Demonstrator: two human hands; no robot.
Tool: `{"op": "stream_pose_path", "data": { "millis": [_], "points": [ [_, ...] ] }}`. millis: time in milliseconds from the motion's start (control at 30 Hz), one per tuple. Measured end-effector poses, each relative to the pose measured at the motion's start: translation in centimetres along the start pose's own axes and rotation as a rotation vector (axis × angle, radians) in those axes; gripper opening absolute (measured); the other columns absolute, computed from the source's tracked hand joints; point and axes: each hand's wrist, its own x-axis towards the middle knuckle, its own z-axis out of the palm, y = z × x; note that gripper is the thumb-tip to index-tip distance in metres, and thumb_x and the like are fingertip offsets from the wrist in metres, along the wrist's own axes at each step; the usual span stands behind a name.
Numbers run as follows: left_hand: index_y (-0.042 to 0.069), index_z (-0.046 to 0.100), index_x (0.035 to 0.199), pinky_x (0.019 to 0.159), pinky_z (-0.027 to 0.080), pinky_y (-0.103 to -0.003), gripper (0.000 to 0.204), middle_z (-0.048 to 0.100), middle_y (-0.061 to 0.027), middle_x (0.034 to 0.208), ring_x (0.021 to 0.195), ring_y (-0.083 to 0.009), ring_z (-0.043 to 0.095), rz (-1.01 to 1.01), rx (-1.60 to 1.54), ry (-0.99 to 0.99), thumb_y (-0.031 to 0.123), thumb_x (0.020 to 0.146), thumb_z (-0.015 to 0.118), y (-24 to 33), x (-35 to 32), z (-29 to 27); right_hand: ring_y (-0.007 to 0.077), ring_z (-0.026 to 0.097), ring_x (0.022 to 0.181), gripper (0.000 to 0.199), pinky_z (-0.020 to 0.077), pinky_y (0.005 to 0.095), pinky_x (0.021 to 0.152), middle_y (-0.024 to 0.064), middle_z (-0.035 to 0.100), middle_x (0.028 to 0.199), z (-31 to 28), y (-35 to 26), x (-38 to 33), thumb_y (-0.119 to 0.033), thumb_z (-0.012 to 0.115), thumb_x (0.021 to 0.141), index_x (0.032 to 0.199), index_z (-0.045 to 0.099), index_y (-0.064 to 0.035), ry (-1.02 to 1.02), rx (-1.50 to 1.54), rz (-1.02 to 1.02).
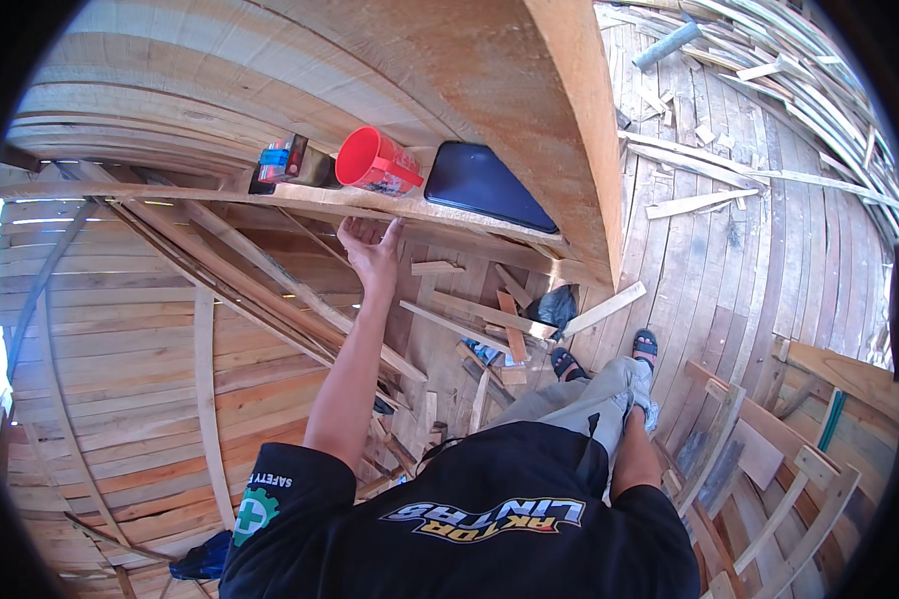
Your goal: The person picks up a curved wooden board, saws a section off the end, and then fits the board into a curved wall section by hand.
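Note:
My left hand (370,252) reaches up to the front edge of a wooden shelf (220,194), fingers apart and tips at the edge, with nothing seen in it. Just above it on the shelf stands a red plastic mug (365,160), its handle towards me. Left of the mug sit small boxes or packs (282,160), one with a blue band. A dark, flat, tablet-like thing or tray (484,185) lies to the mug's right. My right forearm (636,454) hangs down beside my grey trousers; that hand's fingers are hidden near the trouser leg.
A thick wooden post (589,140) rises at the shelf's right end. Offcuts and a black plastic bag (552,307) lie on the plank floor by my sandalled feet. Long wood strips (819,90) and a grey cylinder (666,46) are at far right. Wooden frames (789,499) stand near right.

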Motion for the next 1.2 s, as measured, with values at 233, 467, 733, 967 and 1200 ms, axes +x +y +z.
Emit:
{"op": "stream_pose_path", "data": {
  "millis": [233, 467, 733, 967, 1200],
  "points": [
    [-0.006, 0.026, 0.136, 0.101, 0.044, -0.038, 0.086, 0.042, -0.0229, 0.134, 0.118, -0.0302, 0.053, 0.005, -0.006, -0.011, 0.017, 0.076, 0.083, -0.1, 0.3, 0.0, 0.0359, 0.056, 0.116, 0.052, 0.0441, 0.0388, 0.098, 0.0236, 0.052, 0.132, 0.3, -0.3, 0.4, -0.026, 0.046, 0.093, 0.132, 0.048, 0.0078, -0.005, 0.017, 0.017],
    [-0.007, 0.028, 0.136, 0.101, 0.044, -0.039, 0.089, 0.042, -0.0252, 0.135, 0.119, -0.0328, 0.053, 0.006, 0.037, 0.008, 0.020, 0.074, 0.085, -0.4, 0.1, 0.0, 0.0354, 0.057, 0.115, 0.051, 0.0446, 0.0391, 0.097, 0.0231, 0.054, 0.130, 0.1, 0.9, -0.1, -0.027, 0.047, 0.092, 0.129, 0.050, 0.0078, -0.014, 0.019, 0.046],
    [-0.007, 0.027, 0.137, 0.100, 0.045, -0.040, 0.092, 0.043, -0.0252, 0.135, 0.120, -0.0329, 0.054, 0.002, 0.058, 0.026, 0.025, 0.074, 0.085, -0.5, -0.1, 0.2, 0.0348, 0.058, 0.113, 0.050, 0.0452, 0.0394, 0.095, 0.0225, 0.056, 0.126, 0.2, 3.0, -0.9, -0.029, 0.049, 0.092, 0.126, 0.052, 0.0078, -0.022, 0.022, 0.083],
    [-0.007, 0.027, 0.137, 0.099, 0.046, -0.040, 0.093, 0.043, -0.0254, 0.135, 0.119, -0.0333, 0.054, 0.008, 0.054, 0.024, 0.026, 0.072, 0.086, -0.8, 0.0, 0.0, 0.0344, 0.059, 0.111, 0.050, 0.0457, 0.0397, 0.094, 0.0220, 0.058, 0.124, 1.2, 2.1, -0.7, -0.030, 0.050, 0.091, 0.124, 0.054, 0.0077, -0.017, 0.008, 0.067],
    [-0.006, 0.029, 0.135, 0.098, 0.046, -0.040, 0.092, 0.044, -0.0245, 0.134, 0.117, -0.0329, 0.056, 0.008, 0.065, 0.026, 0.026, 0.072, 0.087, -0.8, 0.4, -0.2, 0.0339, 0.060, 0.109, 0.050, 0.0462, 0.0400, 0.092, 0.0214, 0.060, 0.121, 1.8, 0.7, 0.0, -0.031, 0.052, 0.090, 0.121, 0.056, 0.0077, -0.011, 0.014, 0.058]
  ]
}}
